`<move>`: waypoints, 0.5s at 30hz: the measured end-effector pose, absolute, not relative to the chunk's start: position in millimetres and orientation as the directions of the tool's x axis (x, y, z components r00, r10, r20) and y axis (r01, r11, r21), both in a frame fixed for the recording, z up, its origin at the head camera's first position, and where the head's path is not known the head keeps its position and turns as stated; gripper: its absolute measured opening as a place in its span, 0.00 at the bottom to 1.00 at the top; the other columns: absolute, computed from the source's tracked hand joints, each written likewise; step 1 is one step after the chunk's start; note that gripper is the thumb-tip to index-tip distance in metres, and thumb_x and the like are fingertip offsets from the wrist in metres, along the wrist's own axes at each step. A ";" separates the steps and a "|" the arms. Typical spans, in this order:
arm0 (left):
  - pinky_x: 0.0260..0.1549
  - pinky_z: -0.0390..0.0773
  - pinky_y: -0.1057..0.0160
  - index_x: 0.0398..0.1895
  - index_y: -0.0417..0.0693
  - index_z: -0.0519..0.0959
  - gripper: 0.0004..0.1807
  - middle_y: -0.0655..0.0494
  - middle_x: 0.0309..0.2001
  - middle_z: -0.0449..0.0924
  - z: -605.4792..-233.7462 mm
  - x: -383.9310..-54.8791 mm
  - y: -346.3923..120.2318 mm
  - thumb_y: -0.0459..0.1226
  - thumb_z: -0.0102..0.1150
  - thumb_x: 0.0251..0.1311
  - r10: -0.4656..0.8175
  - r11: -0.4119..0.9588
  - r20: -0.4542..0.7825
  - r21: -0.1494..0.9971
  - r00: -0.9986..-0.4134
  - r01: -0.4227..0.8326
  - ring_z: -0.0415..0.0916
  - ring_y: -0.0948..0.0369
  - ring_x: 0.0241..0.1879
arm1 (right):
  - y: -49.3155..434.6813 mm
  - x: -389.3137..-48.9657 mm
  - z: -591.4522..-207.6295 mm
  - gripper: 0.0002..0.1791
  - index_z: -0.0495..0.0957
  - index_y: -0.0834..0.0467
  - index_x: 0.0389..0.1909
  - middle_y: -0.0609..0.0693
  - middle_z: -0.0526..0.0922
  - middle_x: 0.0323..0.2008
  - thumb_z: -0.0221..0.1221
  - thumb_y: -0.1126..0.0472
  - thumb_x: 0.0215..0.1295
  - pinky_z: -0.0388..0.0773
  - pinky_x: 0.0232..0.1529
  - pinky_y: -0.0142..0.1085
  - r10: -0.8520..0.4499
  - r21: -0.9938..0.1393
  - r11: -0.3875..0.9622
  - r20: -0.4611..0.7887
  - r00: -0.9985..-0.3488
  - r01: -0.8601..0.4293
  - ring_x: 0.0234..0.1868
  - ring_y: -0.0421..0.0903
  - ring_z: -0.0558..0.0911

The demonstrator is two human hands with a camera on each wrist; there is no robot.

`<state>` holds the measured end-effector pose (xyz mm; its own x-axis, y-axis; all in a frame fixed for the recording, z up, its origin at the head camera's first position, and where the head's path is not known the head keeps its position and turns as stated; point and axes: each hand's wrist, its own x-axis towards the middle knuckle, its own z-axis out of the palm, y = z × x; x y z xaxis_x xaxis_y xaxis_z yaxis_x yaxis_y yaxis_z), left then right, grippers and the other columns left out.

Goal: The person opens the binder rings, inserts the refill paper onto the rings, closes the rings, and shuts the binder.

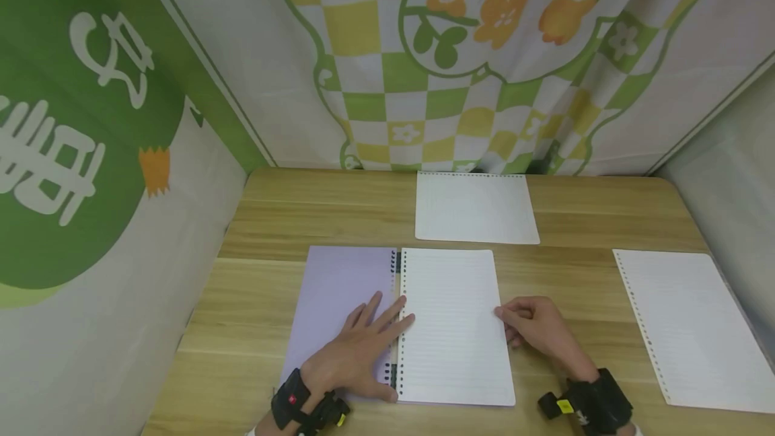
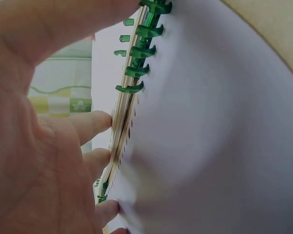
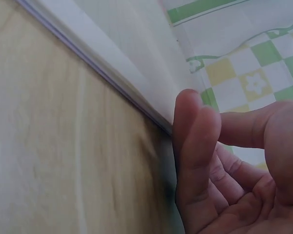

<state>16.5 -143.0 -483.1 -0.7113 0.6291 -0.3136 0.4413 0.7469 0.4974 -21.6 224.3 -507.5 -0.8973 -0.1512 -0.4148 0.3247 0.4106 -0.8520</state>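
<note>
A pale purple notebook with green plastic rings and a stack of white lined paper lies open on the brown wooden table. The left hand rests across its middle, fingers spread apart. The right hand pinches the paper's right edge; I can't tell how many sheets. This looks like the getting-a-grip step. Next calls for a gentle pinch and a steady left hand.

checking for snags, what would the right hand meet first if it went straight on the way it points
Likely the right edge of the white lined page: the right hand points toward it, fingertips at that edge. Whether they already touch is unclear.
</note>
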 end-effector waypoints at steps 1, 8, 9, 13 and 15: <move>0.81 0.43 0.31 0.88 0.58 0.52 0.67 0.54 0.89 0.34 -483.0 16.7 -142.5 0.62 0.81 0.49 0.627 0.750 -0.317 0.492 -0.712 0.441 0.30 0.36 0.86 | 226.5 -21.9 -507.1 0.16 0.86 0.68 0.47 0.53 0.87 0.29 0.66 0.57 0.76 0.87 0.31 0.37 -0.159 -0.857 0.405 -0.411 -0.898 0.320 0.29 0.47 0.86; 0.81 0.43 0.30 0.88 0.58 0.51 0.67 0.54 0.89 0.33 -484.3 16.8 -140.1 0.62 0.80 0.50 0.619 0.765 -0.336 0.464 -0.710 0.447 0.29 0.36 0.86 | 268.7 -24.7 -500.7 0.16 0.85 0.69 0.52 0.58 0.90 0.37 0.62 0.58 0.79 0.87 0.33 0.35 -0.131 -0.858 0.477 -0.282 -0.950 0.189 0.32 0.43 0.88; 0.80 0.43 0.30 0.88 0.58 0.50 0.67 0.54 0.89 0.33 -484.8 16.6 -139.5 0.62 0.80 0.50 0.619 0.764 -0.338 0.465 -0.709 0.446 0.29 0.35 0.86 | 279.0 -24.4 -499.1 0.18 0.84 0.69 0.53 0.58 0.90 0.39 0.61 0.56 0.80 0.86 0.34 0.33 -0.102 -0.830 0.532 -0.257 -0.961 0.165 0.34 0.43 0.88; 0.80 0.43 0.29 0.88 0.57 0.50 0.67 0.53 0.89 0.33 -485.8 16.3 -136.9 0.61 0.80 0.50 0.619 0.766 -0.343 0.463 -0.707 0.446 0.29 0.34 0.85 | 324.8 -19.7 -495.3 0.21 0.84 0.68 0.56 0.65 0.89 0.47 0.60 0.52 0.81 0.83 0.37 0.34 0.033 -0.666 0.740 -0.100 -0.994 0.092 0.43 0.55 0.89; 0.80 0.44 0.29 0.88 0.56 0.51 0.67 0.53 0.89 0.34 -484.6 16.4 -136.0 0.60 0.81 0.50 0.614 0.770 -0.348 0.460 -0.708 0.441 0.30 0.34 0.85 | 348.3 -15.8 -495.5 0.23 0.82 0.69 0.58 0.71 0.85 0.53 0.58 0.52 0.81 0.85 0.40 0.44 0.074 -0.582 0.809 -0.042 -0.996 0.084 0.48 0.64 0.86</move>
